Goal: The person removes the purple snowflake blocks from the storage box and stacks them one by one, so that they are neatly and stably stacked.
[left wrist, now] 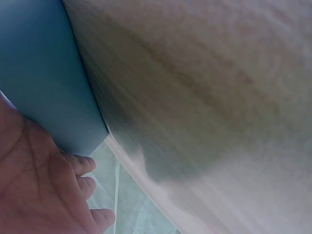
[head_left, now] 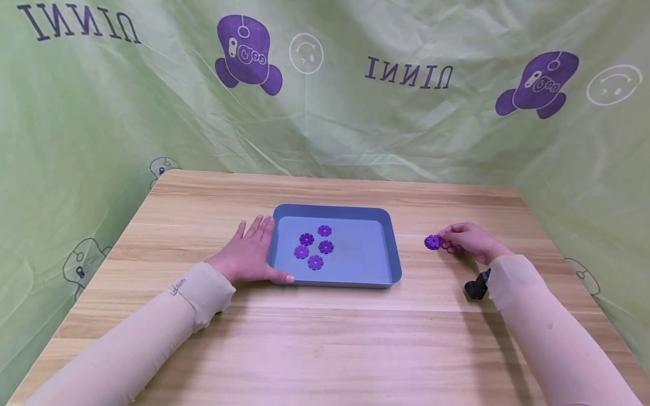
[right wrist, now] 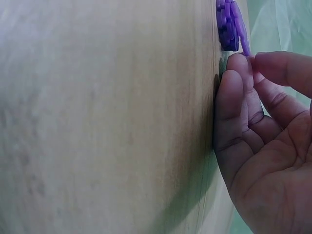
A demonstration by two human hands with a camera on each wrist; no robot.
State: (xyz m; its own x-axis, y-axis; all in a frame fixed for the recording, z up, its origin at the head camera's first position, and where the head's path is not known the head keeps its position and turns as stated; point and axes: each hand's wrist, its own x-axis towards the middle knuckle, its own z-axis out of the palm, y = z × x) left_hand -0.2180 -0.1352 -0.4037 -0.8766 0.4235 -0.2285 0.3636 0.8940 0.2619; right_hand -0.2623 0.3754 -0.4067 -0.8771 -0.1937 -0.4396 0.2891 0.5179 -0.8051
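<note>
A shallow blue-grey tray sits mid-table with several purple snowflake discs lying flat in its left half. Against the tray's left side rests my left hand, fingers straight and spread, the thumb along the front rim. To the right of the tray, my right hand pinches the edge of a purple snowflake disc between thumb and fingertips. That disc leans against a small stack of purple discs on the table. How many discs the stack holds cannot be made out.
The wood-grain table ends at a green printed curtain behind and at both sides. A black wrist device hangs under the right sleeve, close to the tabletop.
</note>
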